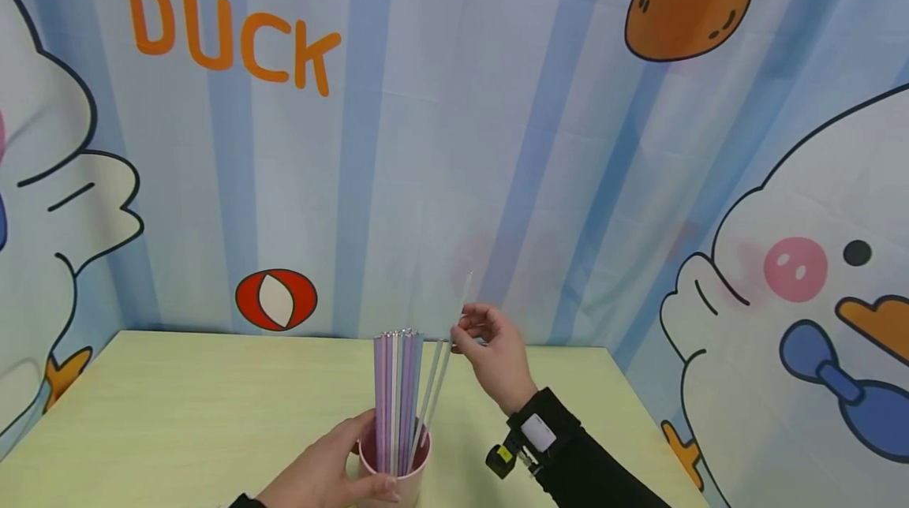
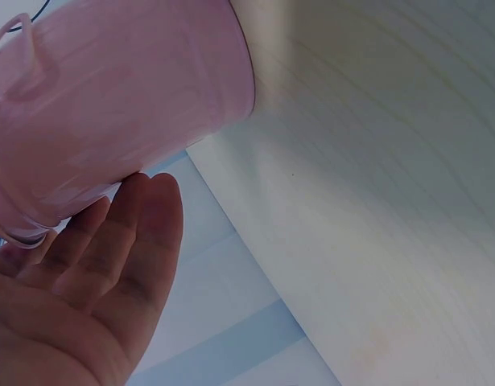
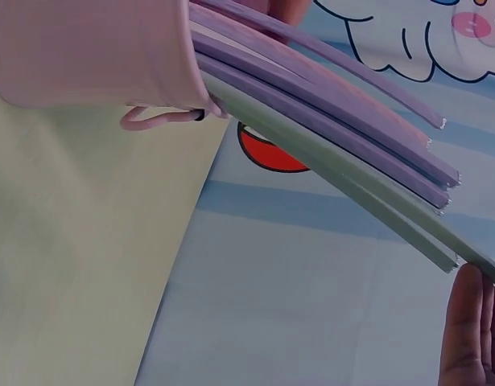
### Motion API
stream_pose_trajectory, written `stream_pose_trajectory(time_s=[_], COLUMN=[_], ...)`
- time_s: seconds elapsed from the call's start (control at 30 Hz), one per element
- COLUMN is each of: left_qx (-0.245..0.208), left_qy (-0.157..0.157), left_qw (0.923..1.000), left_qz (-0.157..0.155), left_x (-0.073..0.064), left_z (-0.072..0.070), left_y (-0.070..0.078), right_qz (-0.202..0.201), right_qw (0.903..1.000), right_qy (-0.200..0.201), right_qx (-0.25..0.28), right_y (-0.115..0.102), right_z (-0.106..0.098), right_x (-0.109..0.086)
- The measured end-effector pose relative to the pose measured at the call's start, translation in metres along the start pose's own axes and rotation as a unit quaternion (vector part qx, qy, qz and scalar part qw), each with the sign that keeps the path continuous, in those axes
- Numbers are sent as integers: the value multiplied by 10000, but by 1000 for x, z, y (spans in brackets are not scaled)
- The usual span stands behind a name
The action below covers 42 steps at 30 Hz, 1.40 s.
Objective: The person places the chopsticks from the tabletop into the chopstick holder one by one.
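My left hand (image 1: 319, 461) holds a small pink bucket (image 1: 412, 489) near its rim, thumb in front and fingers behind. In the left wrist view its fingers (image 2: 154, 233) lie along the side of the bucket (image 2: 134, 88). A bundle of thin straw-like sticks (image 1: 394, 405), purple, white and bluish, stands upright in the bucket. My right hand (image 1: 497, 354) pinches one pale stick (image 1: 441, 374) near its upper part; this stick leans right, its lower end inside the bucket. Another pale stick (image 1: 428, 386) leans beside it. The right wrist view shows these two as greenish.
The bucket stands on a pale wood-grain table (image 1: 213, 397). Behind the table hangs a blue-and-white striped cloth (image 1: 440, 137) printed with cartoon ducks and lettering. A small loop handle (image 3: 162, 119) sticks out from the bucket's side.
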State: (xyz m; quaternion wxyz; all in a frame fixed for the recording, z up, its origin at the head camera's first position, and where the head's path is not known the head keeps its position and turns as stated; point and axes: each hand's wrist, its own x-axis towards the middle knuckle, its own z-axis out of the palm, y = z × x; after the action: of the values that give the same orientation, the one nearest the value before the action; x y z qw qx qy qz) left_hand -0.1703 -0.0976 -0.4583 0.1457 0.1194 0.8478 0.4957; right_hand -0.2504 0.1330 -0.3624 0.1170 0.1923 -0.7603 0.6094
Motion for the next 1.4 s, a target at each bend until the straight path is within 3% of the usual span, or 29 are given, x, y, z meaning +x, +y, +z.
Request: stream_pose_trajectory(time_s=[0.5, 0.9, 1.13, 1.3, 1.4], left_qx=[-25, -35, -17, 69, 93], left_qy=[-57, -84, -86, -59, -47], left_qw=[10000, 9999, 9997, 9996, 9996], left_qz=[54, 143, 224, 278, 270], left_x=[1, 1, 0, -1, 0], left_z=[-1, -2, -2, -2, -2], left_y=[-1, -1, -2, -1, -1], right_qz=[190, 413, 530, 576, 560], right_qw=[9974, 9942, 9904, 9898, 9897], right_qy=[-405, -739, -1033, -1053, -1076], right_qx=[-561, -661, -754, -767, -760], right_y=[23, 38, 14, 42, 49], right_z=[14, 17, 21, 22, 21], right_x=[-17, -28, -40, -38, -38])
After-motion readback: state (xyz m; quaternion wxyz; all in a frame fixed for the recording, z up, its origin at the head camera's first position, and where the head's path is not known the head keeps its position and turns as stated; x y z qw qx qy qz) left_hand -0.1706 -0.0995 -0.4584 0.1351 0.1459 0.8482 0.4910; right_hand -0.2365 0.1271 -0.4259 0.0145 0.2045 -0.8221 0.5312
